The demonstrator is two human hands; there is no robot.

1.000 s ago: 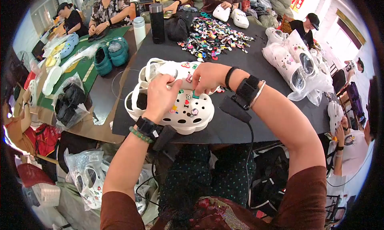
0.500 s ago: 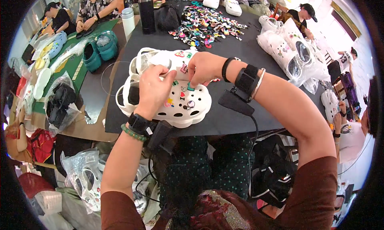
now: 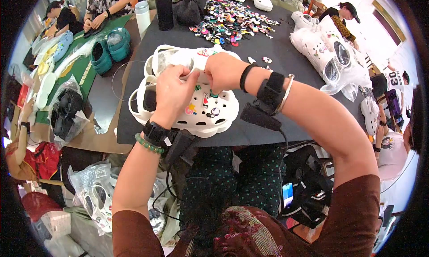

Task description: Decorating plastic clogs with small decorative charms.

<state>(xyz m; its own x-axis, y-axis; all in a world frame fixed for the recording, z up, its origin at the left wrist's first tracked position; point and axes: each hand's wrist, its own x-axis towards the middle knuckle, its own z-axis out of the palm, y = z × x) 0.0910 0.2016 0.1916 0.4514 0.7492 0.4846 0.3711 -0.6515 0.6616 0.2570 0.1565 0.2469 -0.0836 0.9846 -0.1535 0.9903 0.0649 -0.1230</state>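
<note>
A white clog shoe [image 3: 210,116] with holes and several small colourful charms lies on the black table [image 3: 268,69] near its front edge. My left hand [image 3: 172,93] grips the shoe's upper from the left side. My right hand [image 3: 223,71] pinches at the top of the shoe, fingertips pressed on a small charm by the holes. A second white clog [image 3: 174,58] sits just behind the first, partly hidden by my hands. Both wrists carry black strapped devices with a cable.
A heap of colourful charms [image 3: 232,22] lies at the table's far side. Bagged white clogs [image 3: 326,55] are at the right, teal clogs [image 3: 109,53] and a white bottle [image 3: 143,15] at the left. Other people sit around the tables. Bags of shoes [image 3: 96,194] lie on the floor.
The view has drifted so the shoe sits lower and more central. My hands stay on the white clog, the fingers shifting slightly over the charm holes.
</note>
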